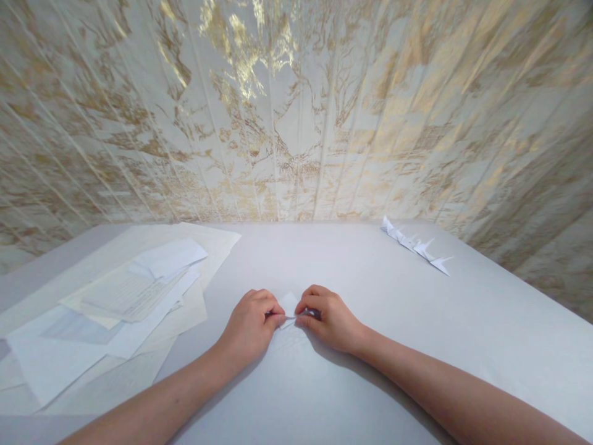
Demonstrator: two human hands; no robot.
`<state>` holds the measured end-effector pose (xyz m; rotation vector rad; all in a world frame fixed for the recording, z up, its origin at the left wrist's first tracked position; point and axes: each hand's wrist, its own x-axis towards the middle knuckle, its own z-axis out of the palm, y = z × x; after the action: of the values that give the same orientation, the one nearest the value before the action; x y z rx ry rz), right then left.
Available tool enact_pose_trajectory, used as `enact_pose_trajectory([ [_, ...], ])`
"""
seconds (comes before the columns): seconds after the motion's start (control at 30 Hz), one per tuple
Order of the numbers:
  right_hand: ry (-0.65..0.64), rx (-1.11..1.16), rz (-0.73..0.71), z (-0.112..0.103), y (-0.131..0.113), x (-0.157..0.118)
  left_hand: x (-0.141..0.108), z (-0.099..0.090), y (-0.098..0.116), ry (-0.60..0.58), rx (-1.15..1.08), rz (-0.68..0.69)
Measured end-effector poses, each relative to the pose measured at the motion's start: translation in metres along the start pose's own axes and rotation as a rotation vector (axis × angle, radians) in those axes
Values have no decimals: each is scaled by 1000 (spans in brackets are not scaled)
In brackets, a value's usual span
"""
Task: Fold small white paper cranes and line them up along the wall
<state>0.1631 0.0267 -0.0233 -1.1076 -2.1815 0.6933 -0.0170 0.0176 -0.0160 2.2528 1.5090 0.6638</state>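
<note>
Between my two hands is a small piece of folded white paper [290, 303], just over the middle of the white table [333, 266]. My left hand [254, 318] pinches its left side between thumb and fingers. On the other side, my right hand [328, 315] pinches the right edge in the same way. A pointed part of the paper shows behind the fingertips and a small flap shows in front. My fingers hide the rest of its folds.
Overlapping loose sheets of paper [152, 309], some with printed lines, cover the left of the table. Several folded white paper figures with pointed tips [421, 247] lie in a row at the back right. A gold-patterned curtain-like wall covering [296, 123] rises behind the table.
</note>
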Motion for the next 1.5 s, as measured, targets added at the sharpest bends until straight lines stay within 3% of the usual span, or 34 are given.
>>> enact_pose_trajectory([
  [0.73, 13, -237, 89, 9, -10, 10, 10, -4, 2, -75, 99, -146],
  [1.5, -18, -260, 188, 7, -11, 14, 12, -5, 1, -136, 200, -99],
])
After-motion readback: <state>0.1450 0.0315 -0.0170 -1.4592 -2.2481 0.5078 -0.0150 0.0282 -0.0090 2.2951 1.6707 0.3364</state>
